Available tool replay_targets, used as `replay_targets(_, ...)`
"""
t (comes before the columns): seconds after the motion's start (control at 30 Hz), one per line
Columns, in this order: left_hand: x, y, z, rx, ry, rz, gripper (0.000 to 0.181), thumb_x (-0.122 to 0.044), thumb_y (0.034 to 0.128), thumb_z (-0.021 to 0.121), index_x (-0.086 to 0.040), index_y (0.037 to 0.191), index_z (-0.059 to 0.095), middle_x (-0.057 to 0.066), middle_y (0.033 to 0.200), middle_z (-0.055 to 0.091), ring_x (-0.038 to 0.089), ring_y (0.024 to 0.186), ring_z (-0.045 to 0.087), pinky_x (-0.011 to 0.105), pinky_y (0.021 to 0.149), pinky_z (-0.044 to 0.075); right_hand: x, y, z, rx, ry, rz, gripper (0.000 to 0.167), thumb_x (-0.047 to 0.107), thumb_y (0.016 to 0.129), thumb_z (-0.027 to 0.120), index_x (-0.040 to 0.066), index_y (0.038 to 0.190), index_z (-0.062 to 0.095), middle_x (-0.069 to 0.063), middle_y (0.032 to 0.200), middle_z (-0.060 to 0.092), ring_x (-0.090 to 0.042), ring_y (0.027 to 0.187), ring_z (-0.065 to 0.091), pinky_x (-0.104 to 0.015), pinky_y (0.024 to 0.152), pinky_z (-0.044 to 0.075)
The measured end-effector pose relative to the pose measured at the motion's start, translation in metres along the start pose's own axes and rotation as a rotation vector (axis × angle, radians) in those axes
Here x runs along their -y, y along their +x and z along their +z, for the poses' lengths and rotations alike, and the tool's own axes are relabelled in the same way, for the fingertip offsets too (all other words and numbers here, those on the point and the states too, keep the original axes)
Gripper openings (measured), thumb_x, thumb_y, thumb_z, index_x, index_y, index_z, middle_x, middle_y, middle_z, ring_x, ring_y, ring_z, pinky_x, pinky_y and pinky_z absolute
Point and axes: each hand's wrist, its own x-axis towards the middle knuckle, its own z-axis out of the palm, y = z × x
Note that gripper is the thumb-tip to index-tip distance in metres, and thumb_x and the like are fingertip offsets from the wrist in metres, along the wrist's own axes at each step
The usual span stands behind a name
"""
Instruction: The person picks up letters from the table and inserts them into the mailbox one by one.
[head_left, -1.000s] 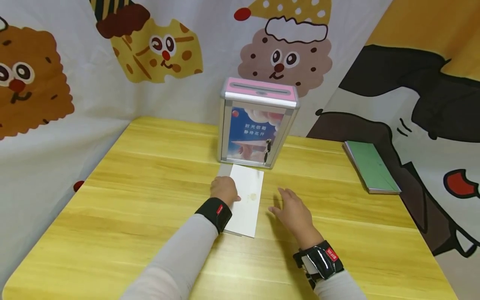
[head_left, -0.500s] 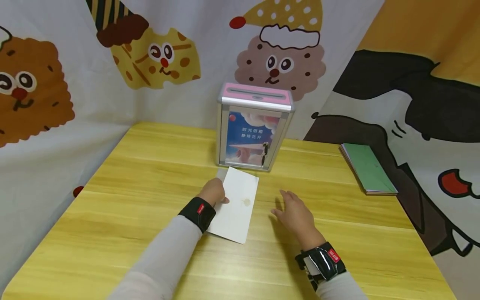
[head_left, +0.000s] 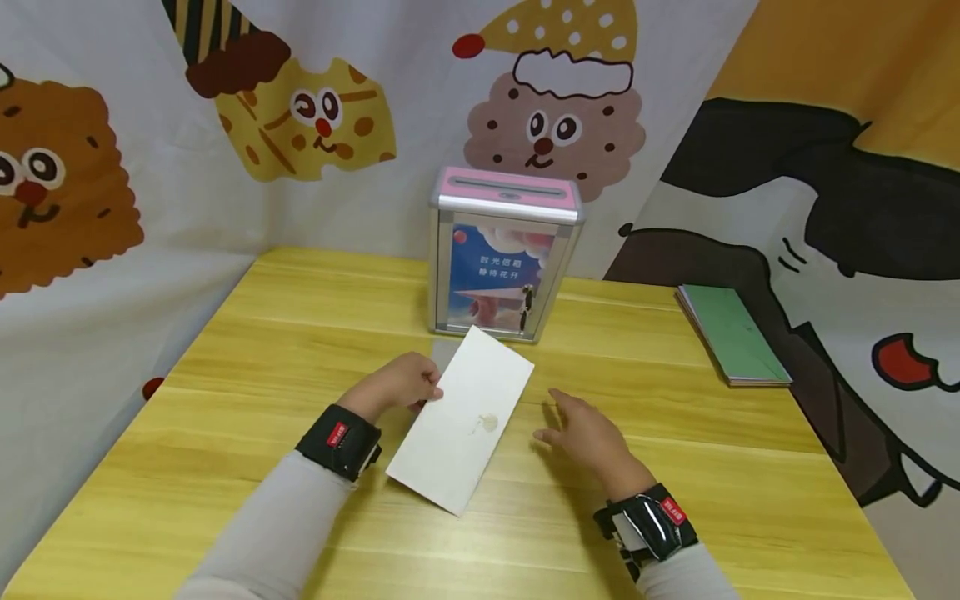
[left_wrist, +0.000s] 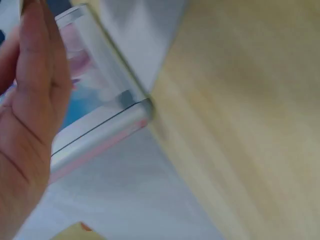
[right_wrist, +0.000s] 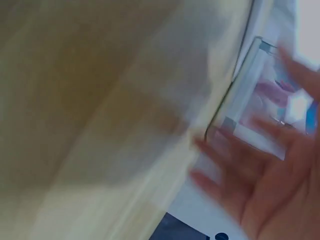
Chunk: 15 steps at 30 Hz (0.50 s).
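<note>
A white envelope-like sheet [head_left: 467, 417] with a faint round mark is pinched at its left edge by my left hand [head_left: 397, 384]; it lies slanted, its top leaning right. Under its upper left part, a greyish flat piece [head_left: 444, 352] shows on the table. My right hand [head_left: 591, 437] hovers to the right of the sheet, fingers spread and touching nothing. Behind the sheet stands a silver-framed box [head_left: 504, 258] with a pink slotted top and keys hanging at its front. In the right wrist view the fingers of my right hand [right_wrist: 270, 175] are blurred and apart.
A stack of green and other coloured flat pieces [head_left: 733, 336] lies at the right edge of the wooden table [head_left: 225, 417]. A cloth printed with cartoon figures [head_left: 337, 208] hangs behind and beside the table.
My left hand has moved left and turned the sheet clockwise, its lower end swinging left and towards me, showing more of the sheet. The right hand has barely moved. The view has shifted slightly.
</note>
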Motion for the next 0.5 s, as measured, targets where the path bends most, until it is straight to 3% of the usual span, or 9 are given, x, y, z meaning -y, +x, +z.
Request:
replay_targets(0.1, -0.012, -0.003, -0.003, -0.001, -0.092, 0.084, 0.014, -0.002, 0.0935, 0.062, -0.001, 0.082, 0.055, 0.005, 0.072, 0.056, 0.018, 0.064, 0.059, 0.038, 0.066, 0.055, 0.001, -0.001, -0.002, 0.085, 0.165, -0.109, 0.076, 0.030, 0.084, 0.077, 0.004, 0.145, 0.041, -0.019, 0.132, 0.056, -0.039, 0.121, 0.052, -0.054, 0.100, 0.039)
replay_targets(0.17, -0.021, -0.003, -0.004, -0.016, -0.136, 0.134, 0.012, -0.002, 0.0944, 0.061, 0.000, 0.084, 0.055, 0.006, 0.071, 0.056, 0.018, 0.065, 0.061, 0.041, 0.069, 0.056, 0.004, -0.003, -0.006, 0.091, 0.270, -0.182, 0.069, 0.028, 0.084, 0.077, 0.005, 0.142, 0.047, -0.015, 0.126, 0.061, -0.036, 0.116, 0.057, -0.054, 0.097, 0.042)
replay_targets(0.27, -0.038, -0.002, -0.005, -0.055, -0.165, 0.185, 0.012, -0.004, 0.0958, 0.059, -0.001, 0.085, 0.055, 0.008, 0.071, 0.056, 0.019, 0.066, 0.063, 0.042, 0.071, 0.056, 0.013, -0.004, -0.016, 0.009, 0.383, -0.239, 0.050, 0.022, 0.088, 0.073, 0.003, 0.132, 0.057, -0.012, 0.116, 0.066, -0.031, 0.108, 0.062, -0.050, 0.091, 0.048)
replay_targets(0.37, -0.054, -0.003, -0.007, -0.118, -0.146, 0.230, 0.011, -0.006, 0.0963, 0.059, -0.001, 0.087, 0.057, 0.008, 0.075, 0.057, 0.019, 0.070, 0.062, 0.035, 0.068, 0.055, 0.022, -0.005, -0.030, -0.090, 0.454, -0.224, 0.037, 0.014, 0.091, 0.068, -0.001, 0.125, 0.062, -0.014, 0.109, 0.069, -0.028, 0.101, 0.066, -0.042, 0.083, 0.054)
replay_targets(0.5, -0.074, -0.005, -0.012, -0.227, -0.084, 0.299, 0.010, -0.010, 0.0959, 0.061, -0.004, 0.089, 0.059, 0.006, 0.078, 0.056, 0.019, 0.071, 0.056, 0.027, 0.062, 0.047, 0.030, -0.004, -0.049, -0.201, 0.455, -0.214, 0.027, 0.008, 0.092, 0.065, -0.005, 0.116, 0.065, -0.016, 0.101, 0.071, -0.025, 0.088, 0.068, -0.031, 0.072, 0.055)
